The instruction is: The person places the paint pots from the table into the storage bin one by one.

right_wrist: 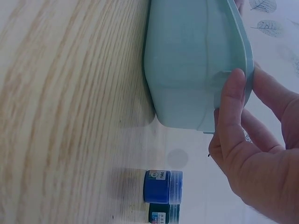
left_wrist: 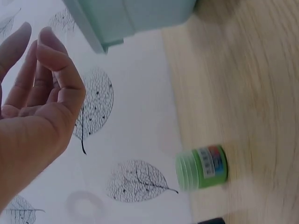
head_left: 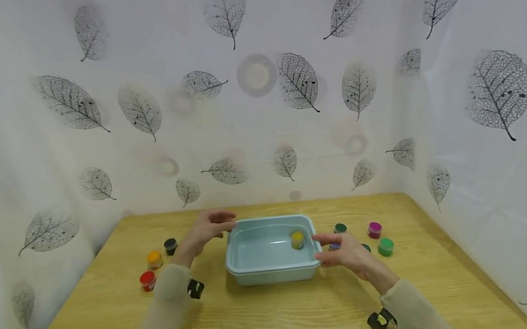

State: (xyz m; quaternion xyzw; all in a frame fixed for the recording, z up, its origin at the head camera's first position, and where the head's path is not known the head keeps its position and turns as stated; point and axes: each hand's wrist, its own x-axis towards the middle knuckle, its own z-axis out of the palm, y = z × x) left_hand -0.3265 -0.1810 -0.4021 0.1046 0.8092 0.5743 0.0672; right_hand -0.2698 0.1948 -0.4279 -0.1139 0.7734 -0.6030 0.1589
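The left hand (left_wrist: pixel 51 112) has its fingers bent in, with a gap between it and the pale blue-green tub (left_wrist: pixel 135 16). A little green jar (left_wrist: pixel 205 168) with a see-through lid (left_wrist: pixel 186 171) sits on the wooden table (left_wrist: pixel 252 102). Lacy dark leaves (left_wrist: pixel 97 105) cover the white sheet (left_wrist: pixel 145 107).

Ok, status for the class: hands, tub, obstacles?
Right hand grips tub rim; left hand holds nothing. Yellow jar inside tub. Blue jar near right hand, possible snag.

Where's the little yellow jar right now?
In the head view, the yellow jar sits inside the pale blue tub, toward its right end, near the right hand.
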